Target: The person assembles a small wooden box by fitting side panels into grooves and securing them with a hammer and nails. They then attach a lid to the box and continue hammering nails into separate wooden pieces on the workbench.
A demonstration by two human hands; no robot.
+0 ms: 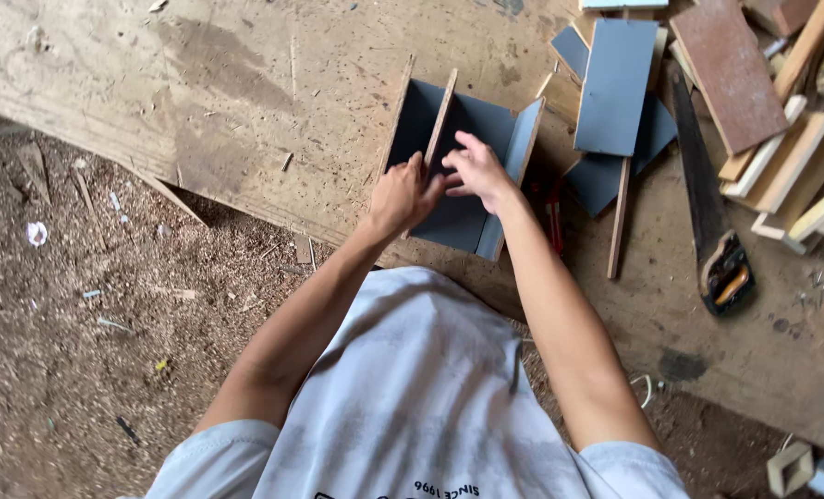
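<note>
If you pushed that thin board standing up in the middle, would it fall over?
Probably: the divider stands on its narrow edge, and the left hand steadies it. It looks stiff and flat, so it would likely tip whole rather than bend.

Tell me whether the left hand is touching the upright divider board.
Touching: the head view shows the left hand gripping the divider board's near end inside the grey box.

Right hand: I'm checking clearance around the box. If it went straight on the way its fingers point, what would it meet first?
The right hand points up and left, so it would likely first meet the upright wooden divider inside the grey box, though depth is unclear.
</note>
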